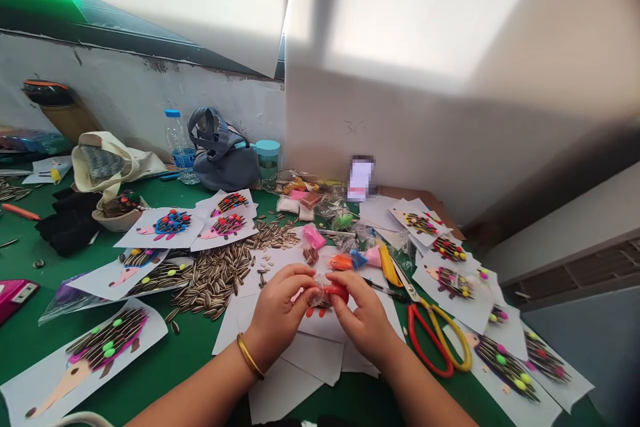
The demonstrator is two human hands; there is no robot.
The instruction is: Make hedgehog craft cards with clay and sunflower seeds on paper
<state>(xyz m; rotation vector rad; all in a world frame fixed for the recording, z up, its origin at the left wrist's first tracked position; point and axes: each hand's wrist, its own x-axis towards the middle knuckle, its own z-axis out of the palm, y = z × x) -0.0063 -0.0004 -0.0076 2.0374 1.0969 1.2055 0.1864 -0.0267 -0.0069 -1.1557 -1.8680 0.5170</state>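
Over the white paper (320, 357), both hands meet at a small packet of red modelling clay (339, 291) in clear plastic. My left hand (283, 303) is closed, with its thumb and fingers pinching the clear plastic wrapper (320, 282). The red lump is pinched between the thumb and fingers of my right hand (365, 317). Orange bits show on the sheet just below, partly hidden by the hands. Just beyond lie orange clay (341, 261), blue clay (359, 259), pink clay (314, 236) and a brown lump (311, 255).
Sunflower seeds (217, 277) are heaped on the green table left of the paper. Scissors (434, 333) and a yellow utility knife (389, 265) lie to the right. Hedgehog pictures made with seeds (107, 347) lie on both sides. A bottle (180, 147), bag (223, 157) and phone (361, 178) stand behind.
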